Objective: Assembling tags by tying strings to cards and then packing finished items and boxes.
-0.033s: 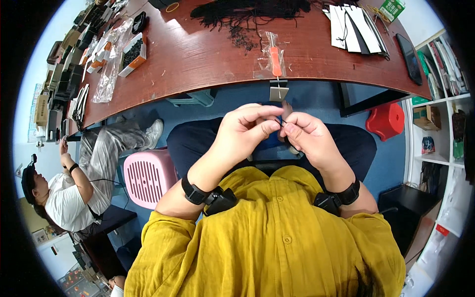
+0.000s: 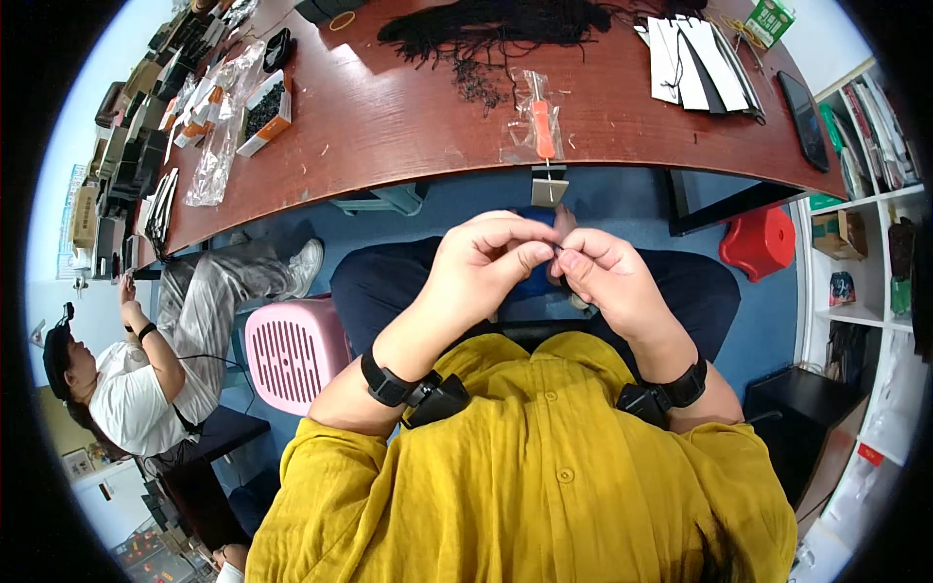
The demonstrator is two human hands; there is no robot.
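Head view: pinches a small dark strand (image 2: 558, 248) between fingertips of left hand (image 2: 494, 255) and right hand (image 2: 604, 270); lies just rightward of former, leftward of latter; cannot tell long axis.

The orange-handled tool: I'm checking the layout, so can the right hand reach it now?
Probably yes: the orange-handled tool lies by the near table edge, beyond the right hand, with no large obstacle between. Still, that hand is busy with a thin dark piece.
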